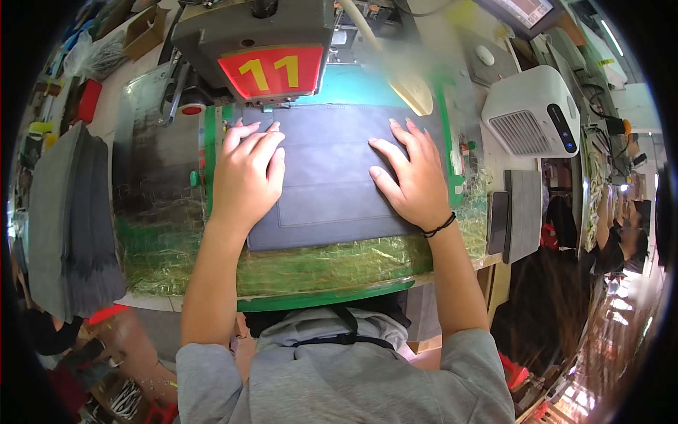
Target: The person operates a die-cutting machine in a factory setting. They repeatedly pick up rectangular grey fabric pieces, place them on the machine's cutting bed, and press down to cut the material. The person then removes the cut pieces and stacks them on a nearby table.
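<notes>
Seeing grey shirt [311, 385] nearest at 6 o'clock, grey stack [60, 226] at 9, left hand [248, 166] at 10 on central dark-grey panel [328, 169] with bent, loosely bunched fingers, machine head [205, 39] at 11, right hand [418, 177] at 2 on panel with spread fingers. Would call panel partly worked, judging by seam-like lines [318, 225]; can't tell remaining steps.

Stacked sheets [76, 226] are resting left of the panel [325, 166], a machine head [251, 35] is standing behind it, and a fan unit [519, 116] to its right.
</notes>
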`<action>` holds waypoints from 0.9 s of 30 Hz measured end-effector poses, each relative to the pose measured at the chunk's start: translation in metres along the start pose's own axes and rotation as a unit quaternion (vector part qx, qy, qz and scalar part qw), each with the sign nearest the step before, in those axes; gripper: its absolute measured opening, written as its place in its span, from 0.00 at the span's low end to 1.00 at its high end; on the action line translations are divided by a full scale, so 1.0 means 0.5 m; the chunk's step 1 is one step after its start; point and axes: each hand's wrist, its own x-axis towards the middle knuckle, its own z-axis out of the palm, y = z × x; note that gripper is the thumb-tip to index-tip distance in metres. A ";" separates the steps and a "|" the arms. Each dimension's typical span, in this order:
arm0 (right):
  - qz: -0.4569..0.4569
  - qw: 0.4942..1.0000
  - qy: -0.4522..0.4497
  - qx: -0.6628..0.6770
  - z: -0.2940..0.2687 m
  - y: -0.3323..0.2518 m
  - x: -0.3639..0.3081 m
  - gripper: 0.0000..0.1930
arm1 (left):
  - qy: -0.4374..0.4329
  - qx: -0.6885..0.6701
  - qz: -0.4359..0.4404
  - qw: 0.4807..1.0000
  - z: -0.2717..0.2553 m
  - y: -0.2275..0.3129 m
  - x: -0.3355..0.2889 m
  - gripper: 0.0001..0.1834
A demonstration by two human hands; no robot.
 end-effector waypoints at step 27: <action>-0.010 1.000 0.017 0.007 0.049 -0.112 0.041 0.22 | 0.187 -0.373 -0.208 0.885 -0.080 -0.035 0.022 0.27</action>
